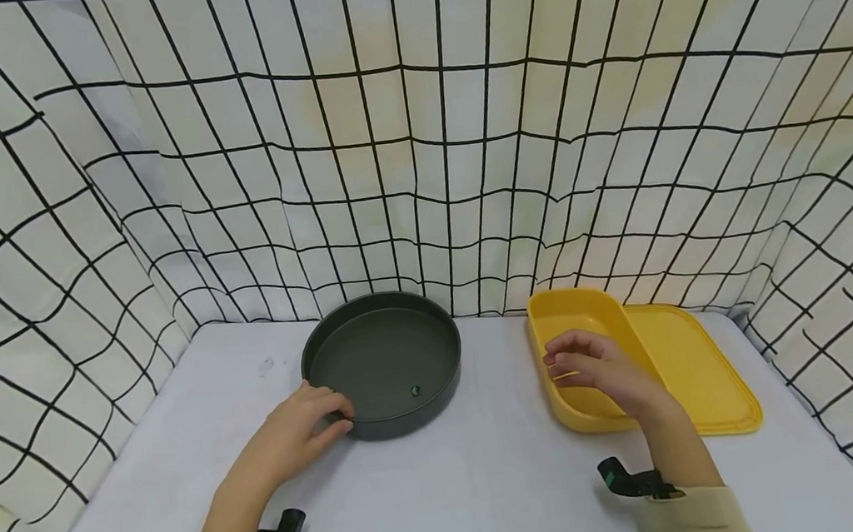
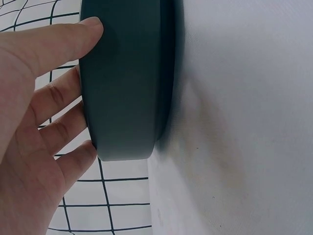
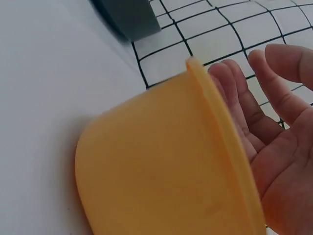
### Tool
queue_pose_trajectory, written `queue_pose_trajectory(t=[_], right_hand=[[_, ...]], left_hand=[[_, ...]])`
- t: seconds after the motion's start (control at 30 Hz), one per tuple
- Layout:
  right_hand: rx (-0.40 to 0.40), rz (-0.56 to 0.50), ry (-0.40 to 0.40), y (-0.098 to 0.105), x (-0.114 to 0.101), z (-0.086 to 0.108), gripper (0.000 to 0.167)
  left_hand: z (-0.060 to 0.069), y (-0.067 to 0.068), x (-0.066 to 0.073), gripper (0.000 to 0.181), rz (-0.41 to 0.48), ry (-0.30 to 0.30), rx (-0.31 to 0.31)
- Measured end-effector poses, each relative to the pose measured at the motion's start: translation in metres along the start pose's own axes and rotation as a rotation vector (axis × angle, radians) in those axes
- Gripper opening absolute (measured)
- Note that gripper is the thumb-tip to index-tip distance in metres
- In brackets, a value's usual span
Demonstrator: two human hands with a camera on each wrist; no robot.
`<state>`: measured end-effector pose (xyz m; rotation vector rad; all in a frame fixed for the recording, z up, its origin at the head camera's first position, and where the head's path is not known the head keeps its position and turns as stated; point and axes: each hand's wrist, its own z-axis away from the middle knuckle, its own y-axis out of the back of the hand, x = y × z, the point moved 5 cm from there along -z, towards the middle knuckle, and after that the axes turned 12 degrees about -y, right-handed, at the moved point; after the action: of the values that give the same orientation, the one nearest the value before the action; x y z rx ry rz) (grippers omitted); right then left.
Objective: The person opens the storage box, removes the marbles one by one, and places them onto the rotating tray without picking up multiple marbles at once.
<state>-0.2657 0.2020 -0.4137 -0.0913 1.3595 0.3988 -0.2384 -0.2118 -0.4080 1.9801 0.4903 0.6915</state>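
Observation:
A round dark green pan lies on the white surface left of centre. One small dark green piece sits on its floor, too small to identify. My left hand grips the pan's near left rim, thumb on the outer wall and the other fingers over the edge; the left wrist view shows this outer wall close up. Above a yellow rectangular container hovers my right hand, its fingers loosely bent and nothing visible in them. In the right wrist view, that hand appears past the container's rim.
A flat yellow lid lies to the right of the container, partly hidden by it. Black grid netting over white sheeting borders the back and both sides. White tabletop stretches between the pan and the container.

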Motion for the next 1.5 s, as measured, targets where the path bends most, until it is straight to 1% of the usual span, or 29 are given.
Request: queue_pose_trajectory(t=[0.1,0.37,0.67,0.83,0.97,1.03,1.2,1.3,1.4,1.5], right_hand=[[0.017,0.011,-0.006,0.004,0.004,-0.001,0.032],[0.032,0.045,-0.032,0.006,0.011,-0.004,0.032],[0.046,0.075,-0.063,0.013,0.018,-0.004,0.033],[0.050,0.121,-0.103,0.017,0.020,-0.001,0.035],[0.060,0.192,-0.130,0.019,0.021,0.002,0.033],[0.068,0.247,-0.134,0.020,0.021,0.004,0.032],[0.117,0.369,-0.173,0.023,0.021,0.006,0.027],[0.173,0.473,-0.168,0.025,0.019,0.007,0.026],[0.251,0.589,-0.157,0.028,0.017,0.009,0.027],[0.318,0.675,-0.180,0.033,0.017,0.011,0.029]], left_hand=[[0.001,0.000,0.001,0.018,0.003,0.002,0.004],[0.002,-0.001,-0.002,0.019,-0.003,0.019,0.005],[0.001,-0.001,0.000,0.020,-0.001,0.004,0.006],[0.001,0.000,0.000,0.020,0.010,0.017,-0.001],[0.001,0.000,0.000,0.020,0.010,0.019,-0.004],[0.001,0.000,0.001,0.019,0.009,0.020,-0.005],[0.000,0.000,0.001,0.019,0.010,0.025,-0.014],[0.000,0.000,0.002,0.019,0.008,0.023,-0.019],[0.000,0.000,0.002,0.019,0.010,0.024,-0.022],[0.000,0.000,0.002,0.019,0.013,0.030,-0.023]])
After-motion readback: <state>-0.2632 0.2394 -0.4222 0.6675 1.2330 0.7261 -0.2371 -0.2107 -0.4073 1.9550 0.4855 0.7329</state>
